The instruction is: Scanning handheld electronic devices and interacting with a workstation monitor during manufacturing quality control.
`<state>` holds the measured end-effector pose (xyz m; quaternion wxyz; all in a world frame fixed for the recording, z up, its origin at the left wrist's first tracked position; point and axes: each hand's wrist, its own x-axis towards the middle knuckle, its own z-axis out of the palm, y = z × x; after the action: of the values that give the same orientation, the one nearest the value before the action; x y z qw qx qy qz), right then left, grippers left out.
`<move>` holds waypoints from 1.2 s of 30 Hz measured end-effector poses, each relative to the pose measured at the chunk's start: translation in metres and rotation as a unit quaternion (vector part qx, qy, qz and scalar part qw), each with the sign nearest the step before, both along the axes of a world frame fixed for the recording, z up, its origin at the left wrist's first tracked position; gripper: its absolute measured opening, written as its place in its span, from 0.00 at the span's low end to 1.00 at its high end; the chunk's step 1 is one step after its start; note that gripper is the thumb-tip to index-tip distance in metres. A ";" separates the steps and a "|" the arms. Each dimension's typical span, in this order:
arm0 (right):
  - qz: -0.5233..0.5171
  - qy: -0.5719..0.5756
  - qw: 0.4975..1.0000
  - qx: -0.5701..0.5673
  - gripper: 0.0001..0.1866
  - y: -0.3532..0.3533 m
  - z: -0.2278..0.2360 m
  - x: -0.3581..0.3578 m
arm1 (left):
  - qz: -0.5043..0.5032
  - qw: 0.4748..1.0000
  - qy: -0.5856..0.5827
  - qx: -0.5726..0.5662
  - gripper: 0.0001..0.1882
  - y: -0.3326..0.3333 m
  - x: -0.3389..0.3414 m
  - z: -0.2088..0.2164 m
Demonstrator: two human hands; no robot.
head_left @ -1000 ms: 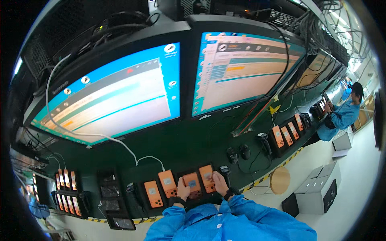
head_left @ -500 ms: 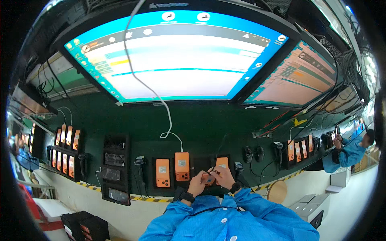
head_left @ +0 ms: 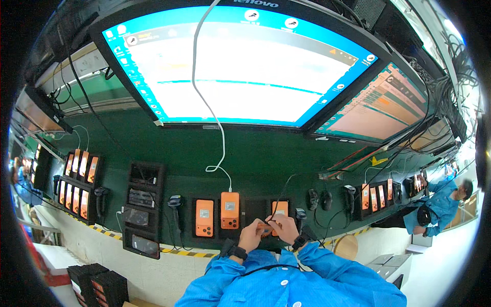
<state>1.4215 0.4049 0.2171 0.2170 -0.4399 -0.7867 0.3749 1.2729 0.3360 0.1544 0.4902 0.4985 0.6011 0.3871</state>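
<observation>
An orange phone (head_left: 264, 226) is between my hands at the table's front edge, mostly covered by fingers. My left hand (head_left: 250, 237) is closed around its left side. My right hand (head_left: 285, 227) has its fingers pinched at the phone's upper end, where a thin black cable (head_left: 279, 195) comes down to the fingertips. Whether the cable is plugged into the phone cannot be made out. Just beyond my right hand, another orange phone (head_left: 280, 209) lies in a black tray. To the left lie an orange phone with a white cable (head_left: 230, 209) and one more orange phone (head_left: 204, 217).
A large monitor (head_left: 240, 66) and a second screen (head_left: 376, 105) stand behind. Barcode scanners (head_left: 175, 202) flank the phones, with computer mice (head_left: 326, 199) at right. Black trays of dark phones (head_left: 143, 217) and orange phones (head_left: 76, 199) sit left. A co-worker (head_left: 434, 199) is far right.
The view has shifted slightly, so the monitor appears farther right. Both hands stay together on the phone, and the black cable shows more plainly above my right fingers.
</observation>
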 end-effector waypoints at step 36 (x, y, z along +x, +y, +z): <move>-0.299 -0.228 0.915 -0.144 0.21 -0.160 -0.215 0.163 | 0.034 0.992 0.071 0.103 0.10 -0.013 -0.042 -0.047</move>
<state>1.5844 0.2452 0.0018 0.0678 -0.7550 -0.5835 0.2912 1.2306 0.3232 0.1075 0.3785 0.5518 0.6081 0.4271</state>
